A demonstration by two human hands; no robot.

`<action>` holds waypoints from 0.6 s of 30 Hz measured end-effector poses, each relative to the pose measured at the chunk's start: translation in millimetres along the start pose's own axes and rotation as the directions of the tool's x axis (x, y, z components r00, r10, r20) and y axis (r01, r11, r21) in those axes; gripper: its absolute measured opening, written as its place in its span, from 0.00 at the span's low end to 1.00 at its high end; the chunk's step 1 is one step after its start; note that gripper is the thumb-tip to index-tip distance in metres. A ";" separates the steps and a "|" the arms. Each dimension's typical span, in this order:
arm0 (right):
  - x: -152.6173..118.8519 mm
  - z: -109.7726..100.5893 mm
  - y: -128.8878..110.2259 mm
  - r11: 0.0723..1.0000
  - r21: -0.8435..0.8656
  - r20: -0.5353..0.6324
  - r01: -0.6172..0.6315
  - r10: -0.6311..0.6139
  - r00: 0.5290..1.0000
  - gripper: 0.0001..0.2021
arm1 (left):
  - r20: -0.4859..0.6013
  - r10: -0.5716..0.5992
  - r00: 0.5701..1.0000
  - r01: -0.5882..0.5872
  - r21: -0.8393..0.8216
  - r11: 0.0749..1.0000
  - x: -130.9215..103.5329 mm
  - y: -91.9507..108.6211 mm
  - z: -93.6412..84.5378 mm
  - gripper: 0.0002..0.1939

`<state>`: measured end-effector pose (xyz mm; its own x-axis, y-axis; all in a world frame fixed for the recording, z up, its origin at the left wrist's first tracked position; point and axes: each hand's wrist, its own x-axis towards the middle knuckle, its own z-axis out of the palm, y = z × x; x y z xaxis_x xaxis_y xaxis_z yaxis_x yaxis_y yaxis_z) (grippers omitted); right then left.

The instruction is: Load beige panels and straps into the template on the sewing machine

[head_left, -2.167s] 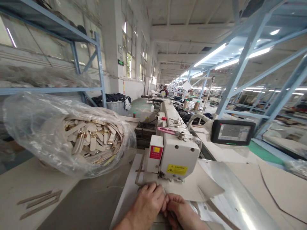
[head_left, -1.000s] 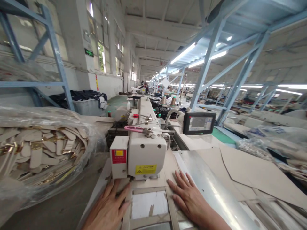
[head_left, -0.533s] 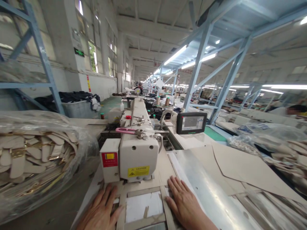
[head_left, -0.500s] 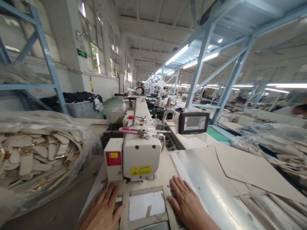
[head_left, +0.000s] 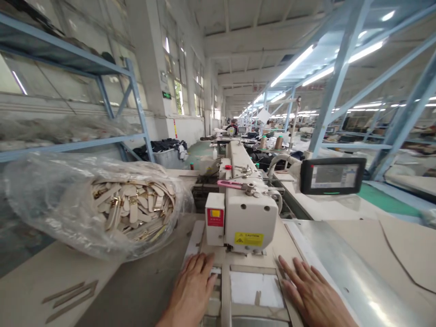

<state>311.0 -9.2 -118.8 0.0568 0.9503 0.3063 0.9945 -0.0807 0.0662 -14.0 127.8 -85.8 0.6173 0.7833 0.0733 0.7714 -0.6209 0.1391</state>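
Note:
My left hand (head_left: 192, 288) lies palm down on the left side of a beige frame-like template (head_left: 226, 290), its fingers pointing at the sewing machine head (head_left: 250, 218). On the template's right side rests my right hand (head_left: 311, 288), flat, with the fingers spread. Neither hand holds anything. Between them a white panel (head_left: 255, 287) shows in the template's opening. The machine head, with a yellow caution label, stands just beyond both hands. What lies beneath my palms is hidden.
At left, a clear plastic bag (head_left: 78, 218) holds beige straps (head_left: 132, 204) with gold-coloured metal parts. Thin beige strips (head_left: 70, 297) lie nearer. A control screen (head_left: 333, 176) stands at right, behind a shiny metal plate (head_left: 354, 268) and beige sheets (head_left: 413, 245).
The camera view has turned left, so the machine and hands appear farther right. More of the bag and the left shelf shows. Both hands remain flat on the template.

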 end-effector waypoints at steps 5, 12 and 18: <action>8.9 -17.0 -16.4 0.962 -0.270 0.028 0.040 -0.034 0.999 0.24 | -0.017 -0.107 0.994 0.108 0.113 0.988 10.6 33.9 -7.5 0.26; 9.2 -29.1 -17.9 0.962 -0.269 0.110 0.054 -0.025 0.994 0.23 | 0.068 -0.135 0.989 0.130 0.074 0.989 5.1 40.7 -17.6 0.26; 5.4 -20.4 -13.2 0.962 -0.270 0.059 0.045 -0.030 0.998 0.24 | 0.090 -0.176 0.980 0.173 0.038 0.984 1.0 38.6 -10.5 0.26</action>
<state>296.4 -9.1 -98.6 0.0324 0.9684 0.2472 0.9354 -0.1165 0.3339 14.7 105.0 -70.0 0.4833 0.8745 -0.0411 0.8719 -0.4766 0.1122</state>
